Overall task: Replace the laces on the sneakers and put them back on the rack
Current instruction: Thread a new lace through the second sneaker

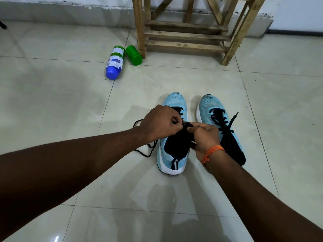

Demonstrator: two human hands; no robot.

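Note:
Two light blue sneakers with black tongues stand side by side on the tiled floor, toes pointing away from me. Over the left sneaker [174,102] my left hand [160,123] and my right hand [204,135] meet and pinch the tip of its black lace [148,151], whose slack lies looped on the floor at the shoe's left side. The right sneaker [212,106] carries a black lace [230,123] threaded through its eyelets, one loose end sticking up to the right. An orange thread band circles my right wrist.
A wooden slatted shoe rack [185,35] stands against the wall beyond the sneakers. A bottle with a blue cap [114,62] and a green container [133,55] lie on the floor by the rack's left leg. Pale floor tiles surround the shoes.

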